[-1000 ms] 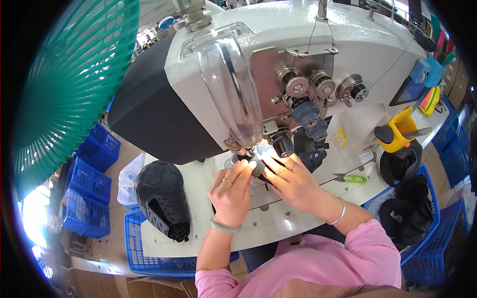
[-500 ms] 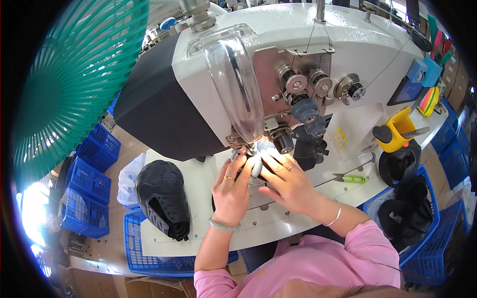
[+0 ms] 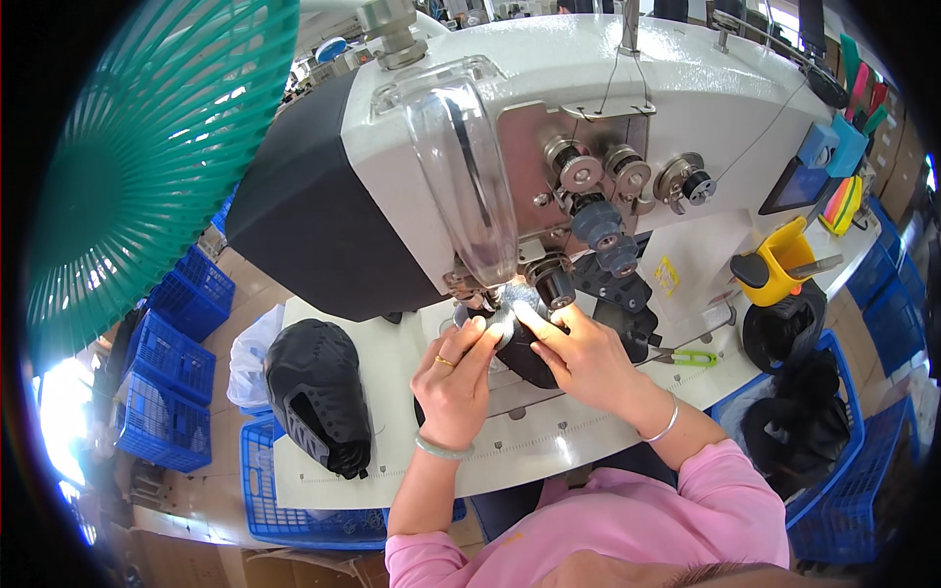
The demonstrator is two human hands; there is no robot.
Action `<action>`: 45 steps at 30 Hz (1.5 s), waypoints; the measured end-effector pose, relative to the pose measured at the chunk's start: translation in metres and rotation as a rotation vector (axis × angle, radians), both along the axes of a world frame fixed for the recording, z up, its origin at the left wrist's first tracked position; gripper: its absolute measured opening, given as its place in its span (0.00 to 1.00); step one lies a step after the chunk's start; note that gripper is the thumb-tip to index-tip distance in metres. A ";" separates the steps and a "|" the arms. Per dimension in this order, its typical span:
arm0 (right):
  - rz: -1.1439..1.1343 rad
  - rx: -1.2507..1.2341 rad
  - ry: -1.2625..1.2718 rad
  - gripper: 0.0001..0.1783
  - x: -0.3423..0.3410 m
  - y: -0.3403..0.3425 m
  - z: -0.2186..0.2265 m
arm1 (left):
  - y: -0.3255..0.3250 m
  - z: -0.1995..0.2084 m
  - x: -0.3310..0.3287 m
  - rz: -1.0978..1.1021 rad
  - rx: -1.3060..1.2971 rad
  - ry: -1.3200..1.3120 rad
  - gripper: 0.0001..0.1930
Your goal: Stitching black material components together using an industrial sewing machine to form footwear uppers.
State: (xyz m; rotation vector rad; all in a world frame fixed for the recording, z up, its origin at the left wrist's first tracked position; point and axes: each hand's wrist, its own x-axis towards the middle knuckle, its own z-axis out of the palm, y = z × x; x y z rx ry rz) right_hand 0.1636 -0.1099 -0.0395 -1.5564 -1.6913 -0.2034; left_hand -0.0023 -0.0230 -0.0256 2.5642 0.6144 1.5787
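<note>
A black and grey shoe upper (image 3: 527, 361) lies under the needle area of a white sewing machine (image 3: 431, 157), lit by a bright lamp. My left hand (image 3: 457, 377), with a ring and a bangle, presses its fingertips together on the near left edge of the upper. On the other side my right hand (image 3: 586, 361) grips it, thumb and forefinger toward the needle and the other fingers bent over the material. A black perforated part of the upper shows beyond my right hand. The needle tip and the seam are hard to make out in the glare.
A finished-looking black shoe upper (image 3: 316, 397) rests at the table's left. Green-handled snips (image 3: 691, 359) and a yellow holder (image 3: 779, 263) are on the right. Blue crates (image 3: 314, 519) stand below the table edge. A green fan (image 3: 147, 176) fills the upper left.
The upper has turned, so its black part now shows between and right of my hands. My right hand's fingers have bent more. My left hand has shifted only slightly.
</note>
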 end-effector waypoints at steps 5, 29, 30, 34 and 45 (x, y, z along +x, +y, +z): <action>-0.047 -0.006 -0.034 0.25 -0.007 0.001 -0.006 | 0.006 -0.001 -0.003 -0.029 0.049 0.044 0.17; -0.060 -0.094 -0.099 0.24 -0.011 0.003 -0.002 | 0.026 0.002 -0.004 -0.132 0.000 -0.034 0.09; -0.060 -0.094 -0.103 0.24 -0.011 0.003 -0.001 | 0.026 0.001 -0.004 -0.133 0.000 -0.034 0.09; -0.085 -0.058 -0.125 0.23 -0.015 0.004 0.001 | 0.028 0.003 -0.005 -0.157 0.038 -0.007 0.10; -0.060 -0.058 -0.124 0.21 -0.005 0.015 0.004 | 0.035 0.010 -0.002 -0.182 0.062 0.003 0.10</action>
